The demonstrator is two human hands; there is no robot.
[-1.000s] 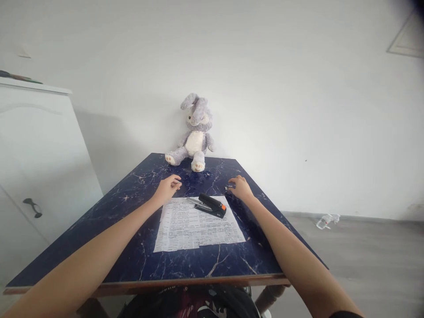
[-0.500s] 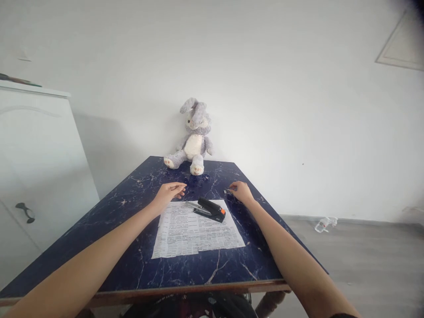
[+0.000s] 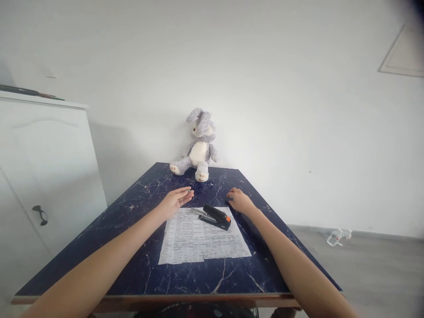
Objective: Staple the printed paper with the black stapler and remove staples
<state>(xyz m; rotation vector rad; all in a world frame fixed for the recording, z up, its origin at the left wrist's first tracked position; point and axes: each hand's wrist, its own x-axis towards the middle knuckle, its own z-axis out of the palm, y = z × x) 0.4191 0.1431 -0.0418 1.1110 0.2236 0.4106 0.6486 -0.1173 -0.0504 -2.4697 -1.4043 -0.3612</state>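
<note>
Stapler (image 3: 217, 215), black with an orange patch at its right end, lies just below the middle of the frame, its top arm raised and a metal rail poking out to the left! What the rail holds is too small to make out.

And the hands: left hand (image 3: 172, 202) near the centre, palm partly turned up, fingers nearly straight and close together, thumb and fingertips nipping a small greyish sliver (image 3: 189, 191). Over to the right hand (image 3: 241, 201), just right of centre, back of the hand up, fingers curled in on a small dark thing (image 3: 229, 200), mostly covered; box or otherwise, I can't tell.

Under the stapler, a printed sheet (image 3: 205, 247) spreads across the lower middle, its bottom edge uneven. All of it sits on a dark blue marbled table (image 3: 185, 280) filling the lower centre.

Beyond the hands, a grey plush rabbit (image 3: 198, 152) sits at the table's far edge, back to the pale wall (image 3: 281, 110), ears flopping over.

Wide left, a white cupboard (image 3: 56, 150), door closed on its contents, dark handle (image 3: 40, 215) at lower left, long thin things (image 3: 33, 92) lying along its top. Far right, low down, a crumpled clear plastic item (image 3: 335, 237) rests on the grey floor (image 3: 374, 265).
</note>
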